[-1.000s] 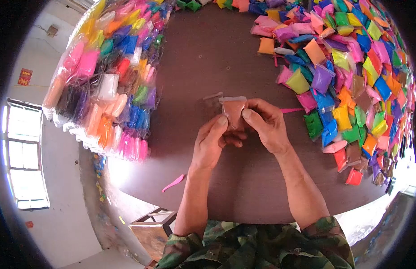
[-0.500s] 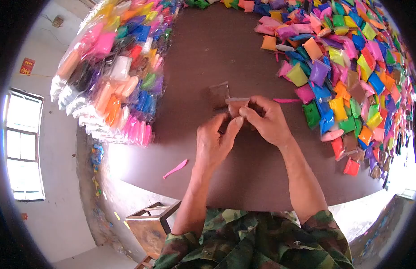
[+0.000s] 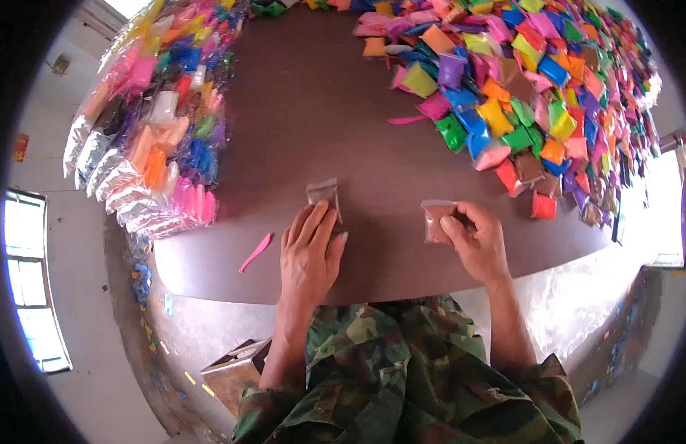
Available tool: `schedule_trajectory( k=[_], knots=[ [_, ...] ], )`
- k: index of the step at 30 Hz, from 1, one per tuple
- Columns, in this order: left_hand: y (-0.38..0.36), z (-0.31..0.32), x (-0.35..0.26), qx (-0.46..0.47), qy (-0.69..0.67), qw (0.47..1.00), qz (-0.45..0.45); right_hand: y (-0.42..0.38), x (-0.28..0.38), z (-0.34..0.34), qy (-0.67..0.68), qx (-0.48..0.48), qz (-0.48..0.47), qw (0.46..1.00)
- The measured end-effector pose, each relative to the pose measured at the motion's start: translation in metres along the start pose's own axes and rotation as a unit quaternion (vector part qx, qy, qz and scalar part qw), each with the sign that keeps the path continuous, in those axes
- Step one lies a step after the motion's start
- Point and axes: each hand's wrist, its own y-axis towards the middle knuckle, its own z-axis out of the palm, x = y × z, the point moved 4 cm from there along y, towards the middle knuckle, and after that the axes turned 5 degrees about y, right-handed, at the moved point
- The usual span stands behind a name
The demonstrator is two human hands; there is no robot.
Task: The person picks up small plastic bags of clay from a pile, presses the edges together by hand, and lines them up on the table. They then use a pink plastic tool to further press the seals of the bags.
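Between the thumb and fingers of my right hand (image 3: 476, 240) is a small zip bag of brown clay-like material (image 3: 435, 226), held just above the table at its near side. My left hand (image 3: 307, 244) lies palm down with its fingers stretched out, the tips over a clear, flat zip bag (image 3: 324, 191) on the table. Part of that bag is hidden under the fingers. To the left of this hand lies a pink plastic knife-like tool (image 3: 256, 252), touched by neither hand.
A large heap of small coloured packets (image 3: 498, 96) covers the right side of the brown table (image 3: 298, 126). Stacked long clear bags with coloured contents (image 3: 162, 133) line the left. Another pink tool (image 3: 407, 120) lies by the heap. A wooden stool (image 3: 236, 370) stands below the table edge.
My hands have parted. The right one carried the brown bag rightward, while the left let go of it and came down on the clear bag. The camera view has shifted.
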Motion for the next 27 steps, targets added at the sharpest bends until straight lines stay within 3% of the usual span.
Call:
schedule_trajectory(
  k=[5,11,14,18,22,25,27],
  knots=[
    [-0.035,0.002,-0.008,-0.004,0.015,1.0,-0.022,-0.021,0.006,-0.007,0.053,-0.009,0.064,0.997],
    [-0.07,0.005,-0.013,-0.081,-0.01,0.995,-0.048,-0.024,-0.003,-0.008,-0.087,-0.02,-0.047,0.995],
    [-0.097,0.011,-0.006,-0.11,-0.038,0.991,-0.063,-0.036,0.013,-0.014,-0.127,-0.093,-0.099,0.983],
    [-0.105,0.016,-0.006,-0.112,0.014,0.993,-0.039,-0.049,-0.007,-0.041,-0.103,-0.147,-0.046,0.983],
    [-0.102,0.016,-0.009,-0.131,0.039,0.99,-0.025,-0.061,-0.007,-0.073,-0.235,-0.184,-0.07,0.952],
    [-0.101,0.017,-0.009,-0.128,0.039,0.991,-0.025,-0.068,-0.015,-0.095,-0.23,-0.234,-0.023,0.944],
    [-0.1,0.017,-0.01,-0.119,0.043,0.992,-0.024,-0.074,-0.008,-0.097,-0.284,-0.251,-0.068,0.923]
  ],
)
